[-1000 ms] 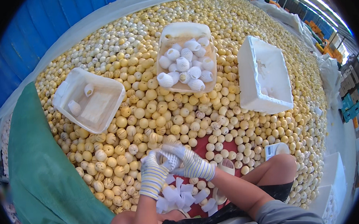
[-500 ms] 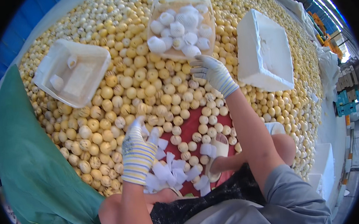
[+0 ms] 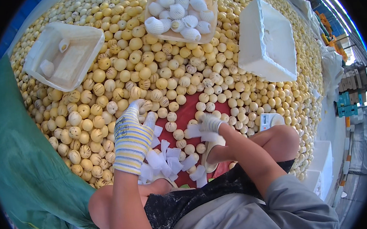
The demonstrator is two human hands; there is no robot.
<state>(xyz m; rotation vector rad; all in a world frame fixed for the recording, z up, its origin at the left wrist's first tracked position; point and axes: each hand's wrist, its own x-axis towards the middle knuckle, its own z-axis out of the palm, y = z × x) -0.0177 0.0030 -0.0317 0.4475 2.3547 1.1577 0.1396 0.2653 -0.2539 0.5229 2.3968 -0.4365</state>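
Note:
My left hand (image 3: pixel 132 137), in a striped glove, reaches to the edge of the yellow round fruit (image 3: pixel 145 72), its thumb and fingers apart, holding nothing visible. My right hand (image 3: pixel 209 122), gloved and blurred, is low over white foam net sleeves (image 3: pixel 198 130) by my foot; its fingers are too smeared to tell their grip. More loose sleeves (image 3: pixel 167 158) lie between my legs on red sheeting (image 3: pixel 185 112). At the top, a plastic tub (image 3: pixel 208 36) holds several fruits in foam nets (image 3: pixel 177 10).
A plastic tub (image 3: pixel 77 49) with two white net pieces sits upper left, a foam box (image 3: pixel 250 41) upper right. A small scale (image 3: pixel 270 121) is by my right knee. A green tarp (image 3: pixel 12 164) lines the left; foam boxes (image 3: pixel 317 169) stand at the right.
My hands were together on a netted item, then parted; my right hand went up toward the middle tub, then down to the sleeves. My left reaches forward. The view has shifted.

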